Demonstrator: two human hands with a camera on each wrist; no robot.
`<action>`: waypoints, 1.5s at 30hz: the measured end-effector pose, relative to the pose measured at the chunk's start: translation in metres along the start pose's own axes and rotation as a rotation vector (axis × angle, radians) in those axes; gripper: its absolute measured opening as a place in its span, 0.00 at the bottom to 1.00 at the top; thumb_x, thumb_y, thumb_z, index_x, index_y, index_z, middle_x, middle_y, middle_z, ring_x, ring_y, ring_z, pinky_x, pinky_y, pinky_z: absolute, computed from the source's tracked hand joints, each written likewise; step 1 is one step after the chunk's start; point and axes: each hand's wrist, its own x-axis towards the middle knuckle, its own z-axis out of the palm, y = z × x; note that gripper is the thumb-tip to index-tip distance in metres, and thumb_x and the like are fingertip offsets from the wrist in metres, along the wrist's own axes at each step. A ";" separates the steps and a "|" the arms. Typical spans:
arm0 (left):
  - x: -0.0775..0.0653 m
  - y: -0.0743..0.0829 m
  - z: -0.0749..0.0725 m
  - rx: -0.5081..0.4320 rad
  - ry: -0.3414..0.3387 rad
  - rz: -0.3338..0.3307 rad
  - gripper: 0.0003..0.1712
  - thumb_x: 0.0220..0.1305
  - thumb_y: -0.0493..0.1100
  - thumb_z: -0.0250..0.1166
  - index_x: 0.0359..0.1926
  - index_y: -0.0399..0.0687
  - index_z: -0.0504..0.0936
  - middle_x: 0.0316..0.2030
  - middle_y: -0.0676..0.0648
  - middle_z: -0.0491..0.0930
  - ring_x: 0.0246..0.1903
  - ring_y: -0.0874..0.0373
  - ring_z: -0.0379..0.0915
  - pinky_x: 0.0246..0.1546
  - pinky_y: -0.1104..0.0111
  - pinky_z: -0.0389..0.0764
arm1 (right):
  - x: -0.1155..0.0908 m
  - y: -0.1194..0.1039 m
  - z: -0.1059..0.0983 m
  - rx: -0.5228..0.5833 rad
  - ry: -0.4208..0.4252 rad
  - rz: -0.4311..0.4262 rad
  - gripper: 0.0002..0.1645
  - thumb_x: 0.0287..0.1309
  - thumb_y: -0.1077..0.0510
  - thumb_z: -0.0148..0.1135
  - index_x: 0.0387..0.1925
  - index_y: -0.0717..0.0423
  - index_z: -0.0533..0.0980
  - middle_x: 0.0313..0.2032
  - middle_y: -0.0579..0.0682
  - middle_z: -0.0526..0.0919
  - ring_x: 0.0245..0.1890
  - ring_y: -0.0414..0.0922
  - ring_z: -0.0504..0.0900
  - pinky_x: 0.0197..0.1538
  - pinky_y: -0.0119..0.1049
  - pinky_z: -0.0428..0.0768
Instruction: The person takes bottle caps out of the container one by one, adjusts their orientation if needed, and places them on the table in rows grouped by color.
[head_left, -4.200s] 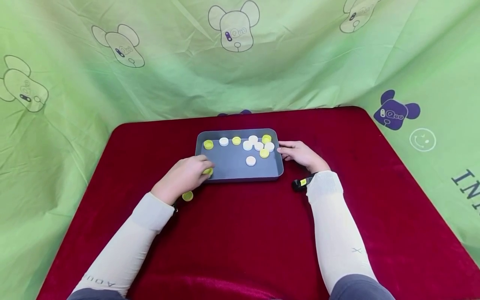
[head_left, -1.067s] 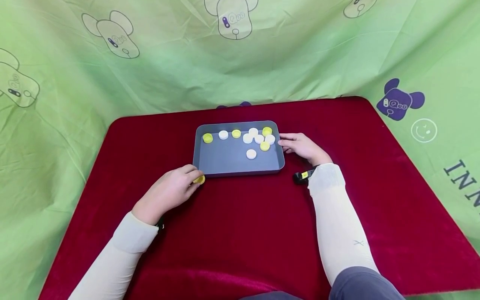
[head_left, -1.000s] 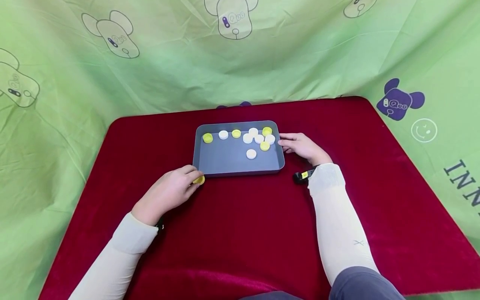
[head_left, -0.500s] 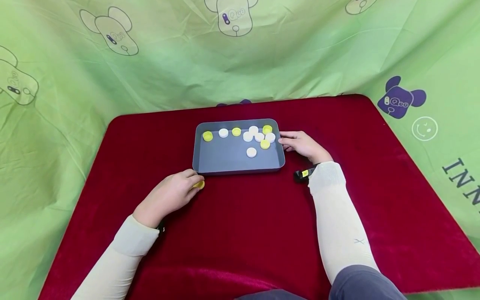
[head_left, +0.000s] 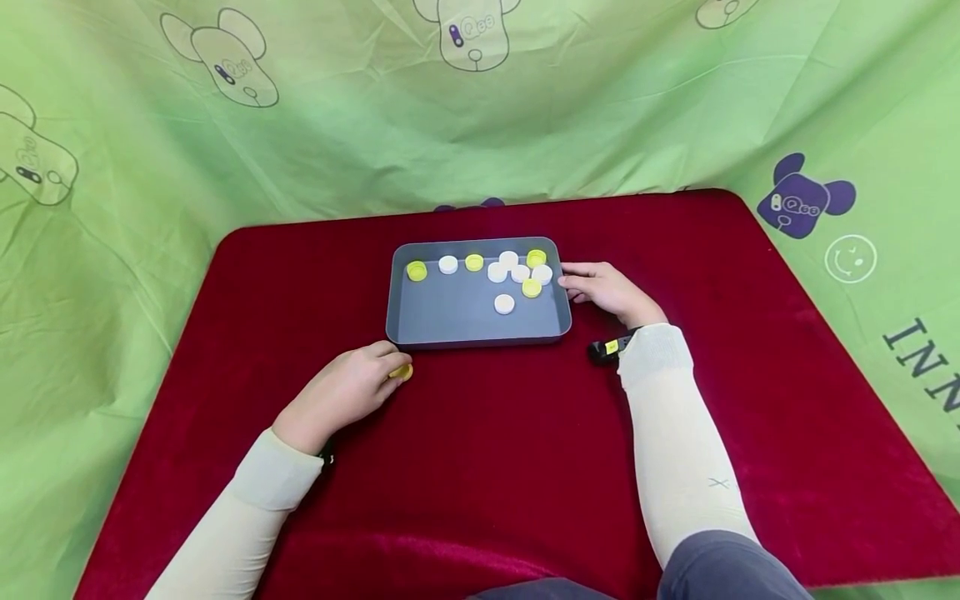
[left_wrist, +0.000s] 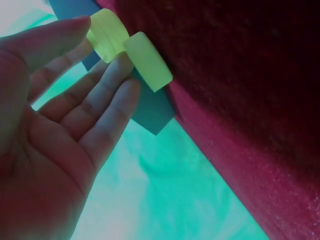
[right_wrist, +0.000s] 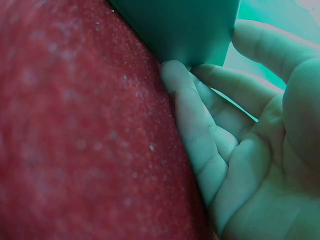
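Note:
In front of the near left corner of the grey tray [head_left: 450,325], my left hand [head_left: 348,383] pinches a yellow bottle cap [left_wrist: 107,35] between thumb and fingers. A second yellow cap [left_wrist: 148,62] is right beside it in the left wrist view, by the fingertips. Only one yellow cap [head_left: 402,372] shows at this hand in the head view. My right hand [head_left: 603,287] touches the tray's right wall with thumb and fingers lightly bent. Its fingertips meet the tray's lower edge [right_wrist: 200,30] in the right wrist view.
Inside the tray, several white caps [head_left: 504,304] and several yellow caps [head_left: 417,270] lie mostly toward the back and right. A dark red cloth [head_left: 480,467] covers the table. Green printed fabric [head_left: 480,133] hangs behind and at both sides.
My left hand has moved off the tray's near left part and down to the cloth before it. Lately it shifts slightly toward me with the cap. The right hand stays at the tray.

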 end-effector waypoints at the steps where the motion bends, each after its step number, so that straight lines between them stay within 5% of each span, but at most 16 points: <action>1: 0.000 0.000 0.000 0.000 0.004 0.004 0.13 0.57 0.36 0.71 0.44 0.41 0.84 0.38 0.48 0.79 0.35 0.56 0.77 0.38 0.65 0.80 | 0.000 0.000 0.000 0.002 0.004 0.001 0.32 0.66 0.53 0.59 0.68 0.60 0.66 0.50 0.60 0.81 0.43 0.45 0.82 0.49 0.39 0.79; 45: 0.001 0.001 0.003 0.013 -0.021 0.012 0.10 0.58 0.39 0.70 0.42 0.45 0.85 0.36 0.51 0.80 0.34 0.58 0.77 0.37 0.63 0.80 | -0.002 -0.004 0.001 0.000 0.000 0.013 0.33 0.66 0.53 0.59 0.69 0.59 0.66 0.51 0.59 0.81 0.43 0.44 0.81 0.50 0.40 0.78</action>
